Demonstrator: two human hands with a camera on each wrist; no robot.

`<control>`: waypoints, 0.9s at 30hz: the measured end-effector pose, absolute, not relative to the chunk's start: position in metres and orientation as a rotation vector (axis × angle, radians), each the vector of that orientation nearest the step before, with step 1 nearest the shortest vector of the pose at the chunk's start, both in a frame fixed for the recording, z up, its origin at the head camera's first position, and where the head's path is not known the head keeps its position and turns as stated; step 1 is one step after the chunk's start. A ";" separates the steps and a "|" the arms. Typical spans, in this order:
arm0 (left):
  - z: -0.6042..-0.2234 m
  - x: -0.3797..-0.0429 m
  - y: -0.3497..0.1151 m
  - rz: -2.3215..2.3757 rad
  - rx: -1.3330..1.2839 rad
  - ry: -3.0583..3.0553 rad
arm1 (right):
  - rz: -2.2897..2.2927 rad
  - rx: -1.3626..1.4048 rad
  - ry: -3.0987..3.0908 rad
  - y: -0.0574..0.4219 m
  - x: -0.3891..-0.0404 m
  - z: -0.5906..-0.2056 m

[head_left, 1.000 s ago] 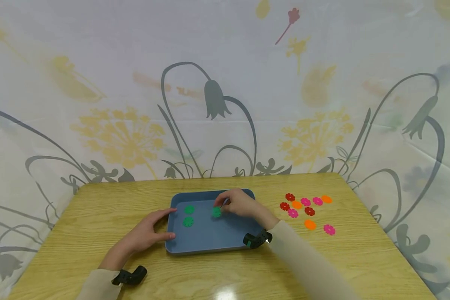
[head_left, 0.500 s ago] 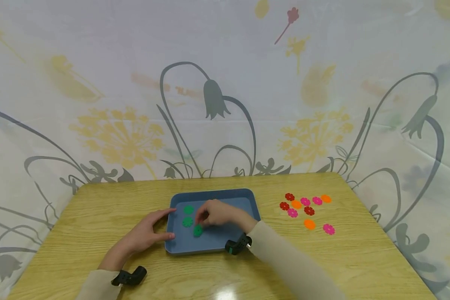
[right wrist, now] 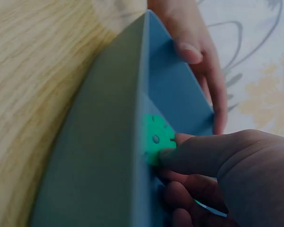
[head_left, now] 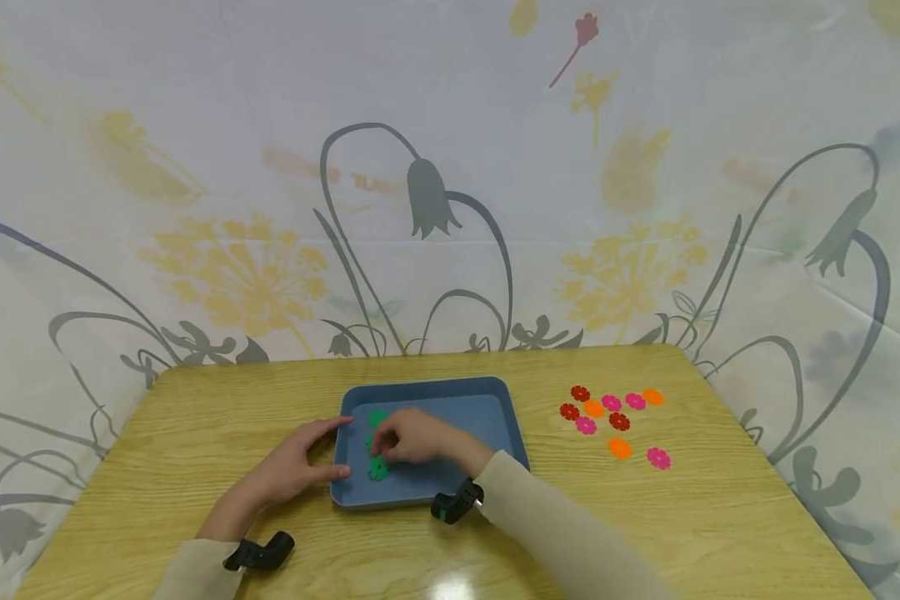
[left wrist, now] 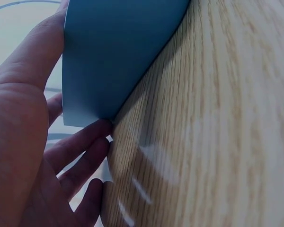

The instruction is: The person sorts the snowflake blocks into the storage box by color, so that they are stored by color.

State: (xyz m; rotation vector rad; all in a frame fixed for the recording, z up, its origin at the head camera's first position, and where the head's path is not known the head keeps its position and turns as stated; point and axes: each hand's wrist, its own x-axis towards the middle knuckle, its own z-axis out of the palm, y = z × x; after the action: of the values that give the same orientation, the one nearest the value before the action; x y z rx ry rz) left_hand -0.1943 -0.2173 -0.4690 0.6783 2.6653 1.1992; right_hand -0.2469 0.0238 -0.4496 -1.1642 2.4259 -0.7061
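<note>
In the head view my right hand [head_left: 414, 436] is over the left part of a blue-grey tray [head_left: 457, 483]. Its thumb and fingertips pinch a green notched flower-shaped disc [head_left: 378, 468], low at the tray floor. The right wrist view shows that green disc [right wrist: 157, 137] at the thumb tip, with a small hole in its middle. Two more green discs [head_left: 377, 417] lie behind it in the tray, partly hidden by the right hand. My left hand [head_left: 292, 467] rests against the tray's left side, thumb and index finger spread along the rim, its other fingers near the table in the left wrist view.
Right of the tray, several red discs [head_left: 619, 422], pink discs [head_left: 659, 458] and orange discs [head_left: 620, 448] lie loose on the wooden table [head_left: 345, 558]. A patterned cloth [head_left: 450, 292] hangs behind the table's far edge.
My right hand has carried the green disc leftward and toward the near side of the tray, in line with the other two. The left hand has stayed put.
</note>
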 end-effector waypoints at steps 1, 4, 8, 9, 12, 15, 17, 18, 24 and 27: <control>-0.469 -0.194 -0.217 1.201 0.678 2.665 | -0.691 -1.162 2.437 0.023 -0.245 -0.450; -0.469 -0.194 -0.216 1.206 0.670 2.665 | -0.681 -1.153 2.448 0.020 -0.242 -0.449; -0.468 -0.192 -0.215 1.204 0.665 2.663 | -0.699 -1.141 2.442 0.020 -0.239 -0.448; -0.468 -0.193 -0.215 1.201 0.662 2.662 | -0.703 -1.138 2.440 0.021 -0.239 -0.448; -0.468 -0.193 -0.216 1.198 0.663 2.655 | -0.718 -1.129 2.433 0.022 -0.238 -0.448; -0.469 -0.194 -0.217 1.206 0.657 2.648 | -0.746 -1.113 2.419 0.023 -0.239 -0.451; -0.469 -0.194 -0.217 1.207 0.669 2.649 | -0.760 -1.105 2.410 0.024 -0.240 -0.452; -0.469 -0.195 -0.217 1.207 0.664 2.649 | -0.761 -1.104 2.410 0.024 -0.240 -0.452; -0.471 -0.195 -0.218 1.202 0.652 2.650 | -0.774 -1.094 2.403 0.025 -0.239 -0.452; -0.471 -0.195 -0.217 1.209 0.666 2.645 | -0.805 -1.100 2.390 0.025 -0.239 -0.452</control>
State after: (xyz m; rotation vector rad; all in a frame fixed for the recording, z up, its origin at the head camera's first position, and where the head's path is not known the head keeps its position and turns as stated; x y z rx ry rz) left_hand -0.1949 -0.2170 -0.4709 0.6661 2.6450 1.2094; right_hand -0.2390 0.0245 -0.4524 -1.1000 2.3898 -0.8049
